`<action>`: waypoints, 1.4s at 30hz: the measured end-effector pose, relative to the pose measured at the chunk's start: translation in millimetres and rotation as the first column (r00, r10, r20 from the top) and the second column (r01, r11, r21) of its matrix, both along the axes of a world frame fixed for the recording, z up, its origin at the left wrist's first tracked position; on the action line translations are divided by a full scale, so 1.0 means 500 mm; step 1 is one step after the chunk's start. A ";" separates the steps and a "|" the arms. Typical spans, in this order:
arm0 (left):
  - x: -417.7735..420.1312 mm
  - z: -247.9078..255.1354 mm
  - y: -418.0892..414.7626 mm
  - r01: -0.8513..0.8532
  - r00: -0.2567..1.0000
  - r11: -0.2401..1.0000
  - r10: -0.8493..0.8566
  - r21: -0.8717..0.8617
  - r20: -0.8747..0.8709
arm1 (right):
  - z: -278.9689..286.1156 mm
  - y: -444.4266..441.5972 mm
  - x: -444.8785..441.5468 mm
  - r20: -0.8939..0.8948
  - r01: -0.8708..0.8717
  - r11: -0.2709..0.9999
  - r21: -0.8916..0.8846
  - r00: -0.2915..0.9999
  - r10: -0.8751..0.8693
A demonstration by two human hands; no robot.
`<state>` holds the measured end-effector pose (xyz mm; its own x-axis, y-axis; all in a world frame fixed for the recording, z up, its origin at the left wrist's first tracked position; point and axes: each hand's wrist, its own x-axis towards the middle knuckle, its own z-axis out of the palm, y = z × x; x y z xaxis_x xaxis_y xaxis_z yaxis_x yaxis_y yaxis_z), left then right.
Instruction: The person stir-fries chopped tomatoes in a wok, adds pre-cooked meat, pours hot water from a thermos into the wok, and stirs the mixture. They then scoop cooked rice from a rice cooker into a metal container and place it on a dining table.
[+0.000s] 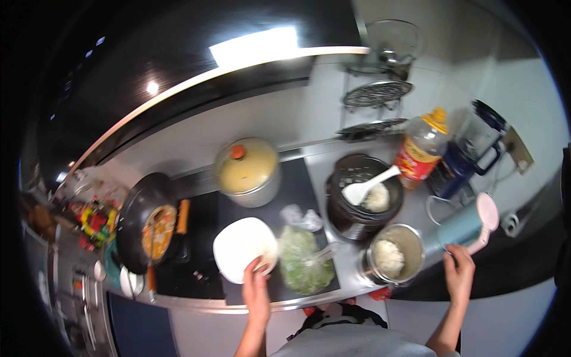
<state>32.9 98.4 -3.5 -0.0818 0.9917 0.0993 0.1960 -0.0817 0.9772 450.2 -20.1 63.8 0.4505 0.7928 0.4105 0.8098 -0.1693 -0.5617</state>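
My left hand reaches over the near right rim of a white square dish, fingertips on or just above it; whether it grips the dish is unclear. Beside my right hand lies or leans a blue cylindrical container with a pink lid and handle. The fingers of that hand are apart and curved at the container's near edge; contact cannot be told. A steel pot with cooked rice stands between the hands. Behind it, a dark pot holds rice and a white rice paddle.
A clear bag of green vegetables lies right of the dish. Behind are a lidded pot, an oil bottle and a blender. A wok of food stands left. The range hood overhangs the cooktop.
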 end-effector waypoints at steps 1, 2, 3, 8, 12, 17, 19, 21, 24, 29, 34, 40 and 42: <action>0.005 0.000 0.001 0.030 0.999 0.999 -0.030 0.023 -0.030 | -0.004 -0.008 0.008 0.011 0.015 1.000 -0.006 1.000 -0.015; 0.012 0.002 0.004 0.027 0.999 1.000 -0.027 -0.007 -0.035 | -0.009 -0.011 0.015 -0.037 0.006 1.000 -0.008 0.999 -0.006; 0.017 0.006 0.004 0.030 0.998 1.000 -0.030 -0.006 -0.047 | -0.014 -0.010 0.022 -0.034 0.025 0.999 -0.047 0.999 -0.026; 0.044 0.022 -0.044 -0.033 0.998 0.999 0.031 0.035 0.053 | -0.029 0.037 0.049 -0.087 -0.105 0.993 -0.055 0.991 0.100; 0.060 0.015 -0.103 -0.170 0.984 0.984 0.172 -0.056 0.050 | -0.009 0.102 0.055 -0.084 -0.259 0.966 -0.006 0.963 0.258; 0.070 0.006 -0.188 -0.332 0.941 0.933 0.339 -0.139 0.026 | 0.008 0.181 0.025 -0.017 -0.484 0.871 0.082 0.873 0.487; 0.063 0.010 -0.226 -0.375 0.924 0.910 0.382 -0.176 0.004 | 0.007 0.202 -0.004 0.006 -0.510 0.846 0.154 0.857 0.515; 0.040 0.015 -0.260 -0.422 0.906 0.893 0.421 -0.156 -0.038 | 0.015 0.206 -0.033 -0.010 -0.548 0.826 0.137 0.833 0.554; -0.006 0.011 -0.298 -0.527 0.850 0.846 0.526 -0.079 -0.034 | 0.028 0.192 -0.098 -0.021 -0.592 0.790 0.158 0.798 0.602; -0.109 -0.005 -0.369 -0.580 0.814 0.812 0.581 -0.070 -0.011 | 0.060 0.114 -0.250 0.000 -0.740 0.670 0.054 0.671 0.741; -0.283 -0.016 -0.463 -0.602 0.797 0.796 0.604 -0.071 0.017 | 0.025 0.026 -0.525 -0.162 -0.930 0.367 -0.014 0.364 0.917; -0.509 -0.036 -0.617 -0.770 0.633 0.636 0.771 -0.043 0.071 | -0.038 -0.046 -0.832 -0.227 -0.994 0.113 0.001 0.109 0.968; -0.546 -0.045 -0.674 -0.810 0.583 0.586 0.807 -0.013 0.095 | -0.060 -0.049 -0.870 -0.185 -0.998 -0.034 -0.056 -0.023 0.982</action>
